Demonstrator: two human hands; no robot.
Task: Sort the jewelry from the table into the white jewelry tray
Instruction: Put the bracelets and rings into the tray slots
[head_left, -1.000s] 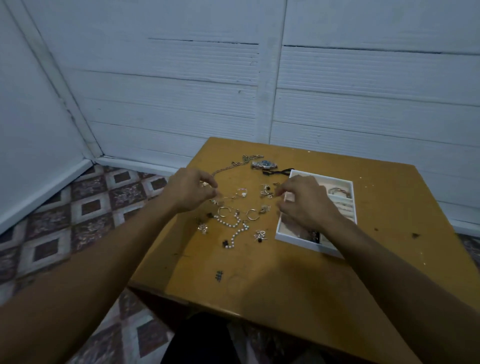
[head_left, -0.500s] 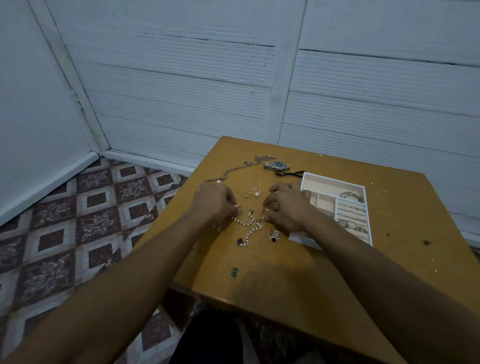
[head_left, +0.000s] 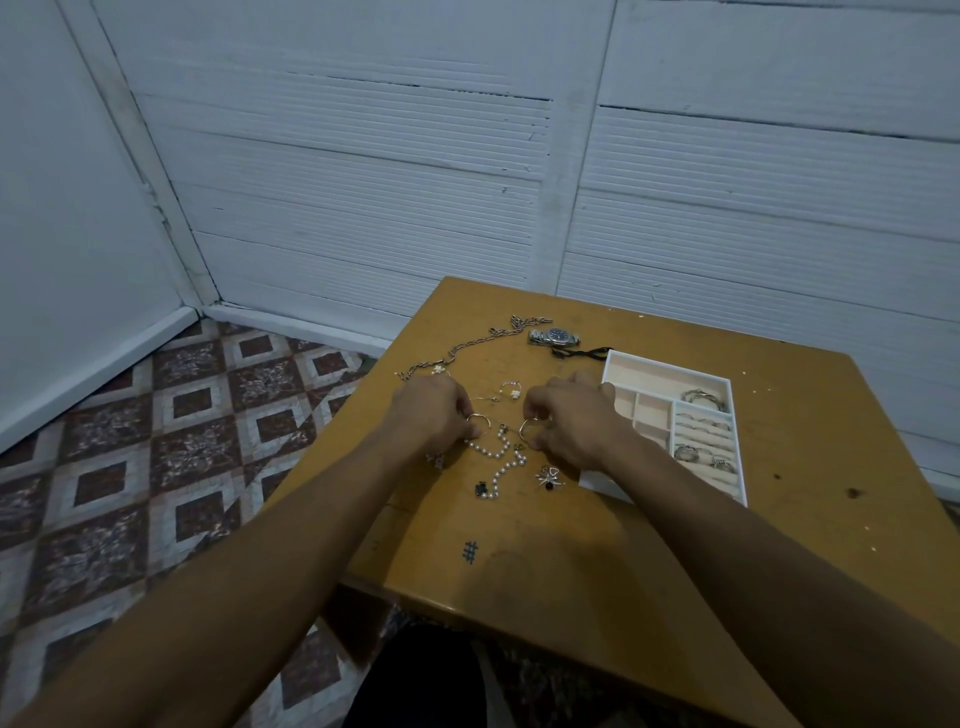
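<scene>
Left hand (head_left: 434, 415), fingers curled, apparently pinches left hoop (head_left: 479, 419). Right hand (head_left: 571, 422) pinches right hoop (head_left: 526, 427). Pearl strand (head_left: 500, 462) lies just nearer on table (head_left: 571, 571); white tray (head_left: 670, 367) sits right.

White ribbed panel walls (head_left: 363, 182) meet in a corner, left. Brown-and-white diamond tile floor (head_left: 156, 441). Scuffed orange-brown wooden surface (head_left: 675, 571). Dim light.

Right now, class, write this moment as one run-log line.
left hand: pinches left hoop | right hand: pinches right hoop | hoops: outside tray | pearls: on table
</scene>
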